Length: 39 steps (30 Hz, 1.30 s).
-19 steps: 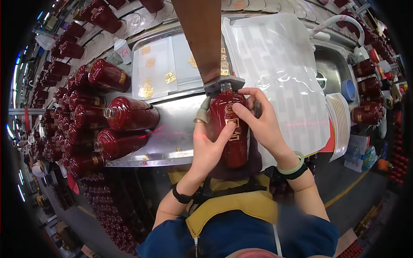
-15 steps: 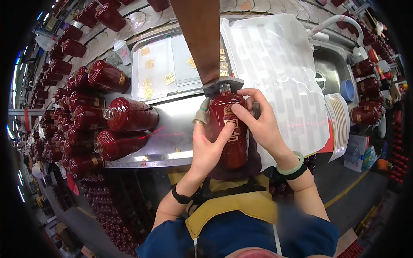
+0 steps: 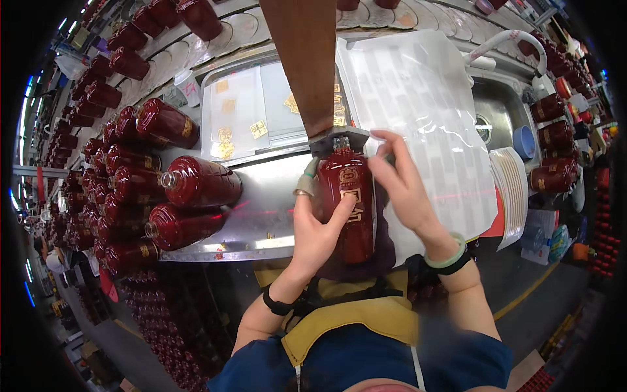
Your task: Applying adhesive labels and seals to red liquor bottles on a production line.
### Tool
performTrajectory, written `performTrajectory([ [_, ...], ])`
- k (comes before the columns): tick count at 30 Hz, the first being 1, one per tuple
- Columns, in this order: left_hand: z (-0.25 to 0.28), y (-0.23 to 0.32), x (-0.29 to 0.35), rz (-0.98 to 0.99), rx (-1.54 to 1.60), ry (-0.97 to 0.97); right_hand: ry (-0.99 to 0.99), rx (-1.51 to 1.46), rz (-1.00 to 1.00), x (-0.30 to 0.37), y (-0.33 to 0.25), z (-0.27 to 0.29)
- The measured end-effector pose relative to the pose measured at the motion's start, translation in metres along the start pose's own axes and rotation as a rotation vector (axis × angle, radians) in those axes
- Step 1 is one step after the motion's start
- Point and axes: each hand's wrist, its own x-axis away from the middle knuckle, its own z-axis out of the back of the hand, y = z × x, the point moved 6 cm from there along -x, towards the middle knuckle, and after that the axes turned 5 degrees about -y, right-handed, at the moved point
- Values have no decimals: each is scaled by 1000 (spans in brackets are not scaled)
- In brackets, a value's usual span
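Observation:
A dark red glass bottle [image 3: 356, 242] with gold characters lies with its open neck away from me, on a dark cloth [image 3: 385, 251]. My left hand [image 3: 317, 225] grips its left side, the thumb pressed on the gold characters and a cloth cot on one finger. The bottle's neck meets a dark block [image 3: 356, 134] at the foot of a brown post [image 3: 307, 72]. Off the bottle's upper right side, my right hand [image 3: 408, 186] has bent fingers and thumb around a small whitish piece [image 3: 373, 146], too small to name.
Several red bottles [image 3: 206, 183] crowd the left of the metal bench. Behind the post, a tray [image 3: 215, 124] carries gold character stickers. A white sheet [image 3: 418, 98] covers the right, beside a sink [image 3: 496, 104] and stacked white strips [image 3: 513, 196]. More bottles [image 3: 199, 19] stand on the slatted conveyor.
My right thumb has lifted off the bottle and the hand has drawn to the right. A dark piece near its palm no longer shows. My left hand stays on the bottle. Conveyor bottles shifted right.

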Motion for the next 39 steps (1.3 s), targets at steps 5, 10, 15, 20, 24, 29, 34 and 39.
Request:
performTrajectory([
  [5, 2, -5, 0, 4, -2, 16, 28, 216, 311, -5, -53, 15],
  [10, 3, -7, -2, -38, -111, 8, -332, 703, 688, -11, -89, -17],
  [15, 4, -9, -3, 4, -40, 27, -251, 646, 683, -15, -88, -16],
  [20, 4, -7, -1, 40, 173, -63, -46, 692, 586, -14, -79, 3],
  [24, 9, -7, 7, 81, 264, -94, -36, 444, 432, 1, -67, 20],
  [29, 7, -11, 13, 47, 176, -105, -199, 37, -25, 39, -14, 7],
  [34, 9, -11, 13, 43, 151, -96, -140, -206, -131, 49, 30, -15],
  [39, 9, -12, 13, 53, 140, -102, -141, -243, -121, 50, 39, -16],
])
